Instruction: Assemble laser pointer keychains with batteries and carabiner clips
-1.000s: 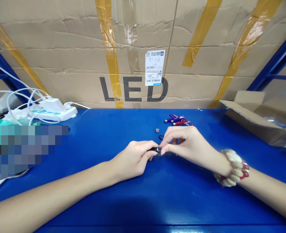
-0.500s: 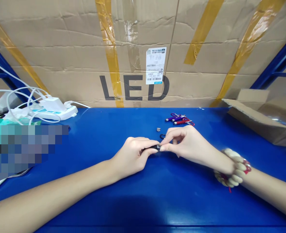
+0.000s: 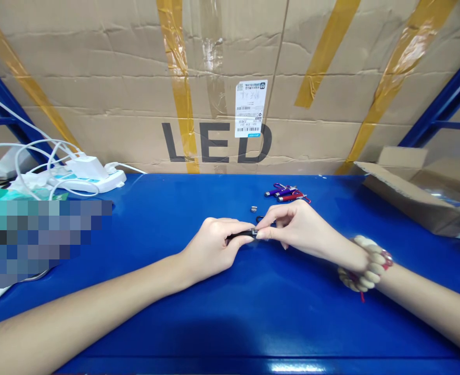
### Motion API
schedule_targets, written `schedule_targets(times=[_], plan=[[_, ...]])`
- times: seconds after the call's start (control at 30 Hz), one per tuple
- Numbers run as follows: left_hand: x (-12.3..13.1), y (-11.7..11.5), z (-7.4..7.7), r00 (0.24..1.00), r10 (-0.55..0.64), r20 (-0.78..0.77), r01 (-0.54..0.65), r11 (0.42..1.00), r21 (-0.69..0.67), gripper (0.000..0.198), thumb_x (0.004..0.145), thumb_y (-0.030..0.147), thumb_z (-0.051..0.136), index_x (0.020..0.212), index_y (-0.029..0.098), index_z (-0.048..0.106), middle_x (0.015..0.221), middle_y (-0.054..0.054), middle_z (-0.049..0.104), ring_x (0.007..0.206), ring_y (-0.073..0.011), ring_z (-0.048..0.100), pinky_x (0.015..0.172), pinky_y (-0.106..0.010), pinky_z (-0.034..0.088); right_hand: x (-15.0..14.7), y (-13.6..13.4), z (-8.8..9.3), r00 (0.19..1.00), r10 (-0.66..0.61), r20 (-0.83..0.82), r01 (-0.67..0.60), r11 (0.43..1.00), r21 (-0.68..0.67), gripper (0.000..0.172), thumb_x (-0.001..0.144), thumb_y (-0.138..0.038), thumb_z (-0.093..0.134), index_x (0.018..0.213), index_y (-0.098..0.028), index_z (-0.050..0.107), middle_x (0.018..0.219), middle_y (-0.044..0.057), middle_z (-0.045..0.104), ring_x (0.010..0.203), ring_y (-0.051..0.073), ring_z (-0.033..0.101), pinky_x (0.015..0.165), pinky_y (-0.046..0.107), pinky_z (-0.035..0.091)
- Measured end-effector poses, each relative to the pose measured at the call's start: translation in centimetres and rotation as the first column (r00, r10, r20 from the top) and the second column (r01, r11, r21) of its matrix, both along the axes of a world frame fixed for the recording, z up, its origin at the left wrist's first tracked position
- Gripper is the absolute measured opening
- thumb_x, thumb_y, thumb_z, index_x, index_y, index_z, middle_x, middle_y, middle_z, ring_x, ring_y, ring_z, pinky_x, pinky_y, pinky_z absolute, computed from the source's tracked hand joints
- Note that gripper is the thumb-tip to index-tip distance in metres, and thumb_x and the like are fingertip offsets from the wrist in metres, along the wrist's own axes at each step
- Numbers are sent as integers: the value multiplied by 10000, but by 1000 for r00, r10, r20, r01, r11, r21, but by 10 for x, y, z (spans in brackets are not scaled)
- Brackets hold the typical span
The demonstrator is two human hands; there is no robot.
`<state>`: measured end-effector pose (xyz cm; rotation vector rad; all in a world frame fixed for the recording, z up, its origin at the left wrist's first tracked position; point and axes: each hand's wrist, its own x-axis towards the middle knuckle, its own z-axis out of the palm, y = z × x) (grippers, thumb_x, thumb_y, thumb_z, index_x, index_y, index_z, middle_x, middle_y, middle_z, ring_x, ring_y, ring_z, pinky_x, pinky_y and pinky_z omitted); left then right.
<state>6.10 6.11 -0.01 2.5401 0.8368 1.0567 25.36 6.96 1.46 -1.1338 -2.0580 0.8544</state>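
Note:
My left hand (image 3: 214, 245) is closed around a slim black keychain flashlight (image 3: 241, 235), its body mostly hidden by the fingers. At the flashlight's silver end (image 3: 254, 233), my right hand (image 3: 286, 223) pinches with thumb and forefinger. Just behind the right fingertips, part of a dark carabiner clip (image 3: 259, 219) shows. Farther back lies a small silver metal piece (image 3: 254, 209), too small to make out. Beyond it, purple flashlights (image 3: 284, 192) and a red flashlight (image 3: 290, 198) with clips lie in a cluster.
A large taped cardboard box (image 3: 128, 104) marked LED stands along the back of the blue table (image 3: 230, 333). An open carton (image 3: 405, 195) is at right. White cables and a power strip (image 3: 113, 182) sit at left, behind a pixelated patch.
Both hands stay on the black flashlight. My right hand and its bracelet have shifted slightly left and up; the camera view has moved a little.

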Motion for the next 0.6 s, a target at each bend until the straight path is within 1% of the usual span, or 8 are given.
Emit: schedule_targets(times=[0.2,0.3,0.4,0.6], plan=[[1,0,0,1000,5,6,-5,999,-32,169,812,130,545,868,178,698,877,-27,726,748,-141,670,669,-204,511,2,0,5,1000,23,11,-23,998,67,237,678,-382,690,720,-149,698,591,-1,627,410,67,498,388,187,408],[1,0,1,1000,23,17,-22,998,-56,159,803,135,561,883,172,693,890,-29,726,755,-146,673,661,-203,513,3,0,7,1000,17,0,-17,996,84,247,671,-387,697,727,-147,696,593,2,625,428,73,503,398,192,406],[2,0,2,999,23,30,-20,996,-87,152,804,141,559,882,174,685,900,-26,724,774,-148,672,688,-214,516,3,0,8,1000,24,6,-25,996,86,267,675,-409,688,719,-146,696,599,8,628,432,77,504,401,196,401],[2,0,2,999,-28,26,33,980,-198,91,823,152,522,848,167,608,799,0,695,699,-112,638,637,-195,480,2,-2,10,1000,19,7,-20,996,90,290,663,-428,691,671,-138,686,542,5,600,417,73,485,393,193,383]])
